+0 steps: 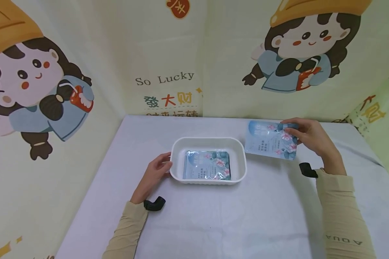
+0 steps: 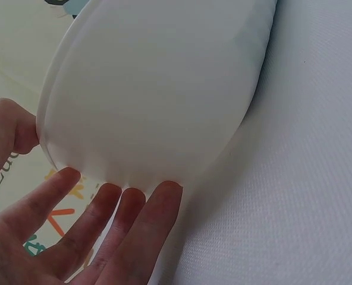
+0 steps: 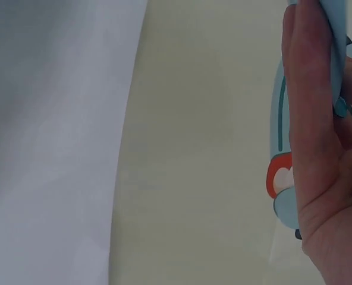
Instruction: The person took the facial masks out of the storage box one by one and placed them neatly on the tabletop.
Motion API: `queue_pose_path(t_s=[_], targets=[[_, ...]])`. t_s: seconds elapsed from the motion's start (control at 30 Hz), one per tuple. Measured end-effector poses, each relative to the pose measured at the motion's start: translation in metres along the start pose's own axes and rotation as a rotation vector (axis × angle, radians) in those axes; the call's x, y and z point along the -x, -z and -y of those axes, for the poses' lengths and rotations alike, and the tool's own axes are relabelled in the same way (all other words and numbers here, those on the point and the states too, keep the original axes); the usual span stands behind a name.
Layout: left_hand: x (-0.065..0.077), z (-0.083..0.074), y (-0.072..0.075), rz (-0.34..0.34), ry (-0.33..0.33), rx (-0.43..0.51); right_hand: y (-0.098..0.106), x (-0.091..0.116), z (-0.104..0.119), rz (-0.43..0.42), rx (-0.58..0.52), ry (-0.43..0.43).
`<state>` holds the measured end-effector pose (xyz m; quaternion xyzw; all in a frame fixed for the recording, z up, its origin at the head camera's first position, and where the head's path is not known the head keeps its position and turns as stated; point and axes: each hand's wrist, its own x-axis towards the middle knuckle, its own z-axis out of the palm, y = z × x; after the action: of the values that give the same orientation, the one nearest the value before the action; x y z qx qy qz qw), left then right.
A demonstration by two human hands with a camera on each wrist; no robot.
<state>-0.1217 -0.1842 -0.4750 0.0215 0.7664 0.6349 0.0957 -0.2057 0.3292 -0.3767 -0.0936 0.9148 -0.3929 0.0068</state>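
A white plastic box [image 1: 241, 169] with rounded corners stands on the table, with a blue floral sachet [image 1: 207, 165] lying flat inside it. My left hand [image 1: 155, 169] holds the box's left end. In the left wrist view, its thumb touches the rim and its fingertips rest against the outer wall [image 2: 146, 107]. To the box's right, my right hand [image 1: 311, 136] pinches a second blue floral sachet [image 1: 269, 140] by its right edge, printed face showing. This sachet is raised above the table, its left edge close to the box rim. The right wrist view shows it only edge-on [image 3: 338, 53].
A white cloth covers the table [image 1: 214, 223]. Behind it hangs a cream curtain [image 1: 227, 72] with cartoon figures and lettering, which also runs along the left side. Dark wrist mounts [image 1: 154, 204] sit at both sleeve cuffs.
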Motion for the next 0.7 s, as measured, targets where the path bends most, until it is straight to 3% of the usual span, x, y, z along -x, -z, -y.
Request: queue_pose_path(t_s=[0.33, 0.7], targets=[[-0.002, 0.0, 0.003, 0.006, 0.0, -0.001, -0.012, -0.008, -0.006, 0.01, 0.016, 0.014], [-0.001, -0.001, 0.001, 0.009, 0.011, 0.012, -0.031, -0.02, -0.009, 0.09, 0.046, 0.042]])
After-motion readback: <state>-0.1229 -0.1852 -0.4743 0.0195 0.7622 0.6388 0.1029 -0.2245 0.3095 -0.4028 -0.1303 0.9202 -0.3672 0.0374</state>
